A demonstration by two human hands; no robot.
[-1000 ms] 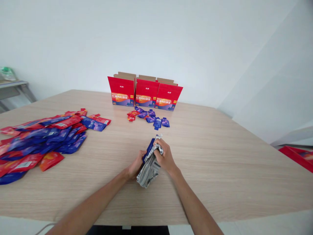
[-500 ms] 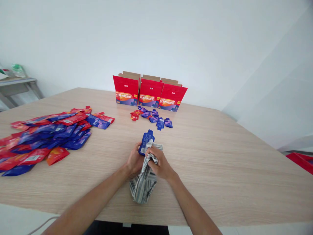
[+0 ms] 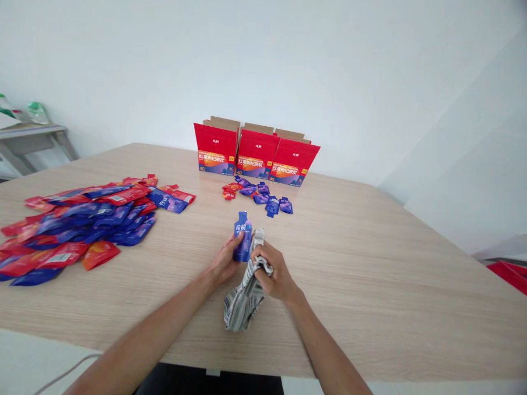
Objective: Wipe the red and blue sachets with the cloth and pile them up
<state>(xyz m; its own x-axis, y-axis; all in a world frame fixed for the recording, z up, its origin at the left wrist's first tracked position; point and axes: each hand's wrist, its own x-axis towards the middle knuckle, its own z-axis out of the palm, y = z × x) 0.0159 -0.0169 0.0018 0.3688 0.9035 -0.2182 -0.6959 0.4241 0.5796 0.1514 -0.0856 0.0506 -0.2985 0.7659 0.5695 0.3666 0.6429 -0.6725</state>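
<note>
Blue-and-purple, flat, spouted pouch, one: pinches it in the left hand between thumb and fingers, spout up. Bunches one grey-and-white striped cloth in the right hand, fingers curled and pressed together on it, just beside the pouch. At left, a heap of red and blue flat pouches, too overlapped to count; farther off, a smaller cluster of red and blue pouches. Beneath, a pale wood-grain tabletop; behind, a plain white wall. Near it, three red cardboard boxes with raised flaps, insides hidden.
</note>
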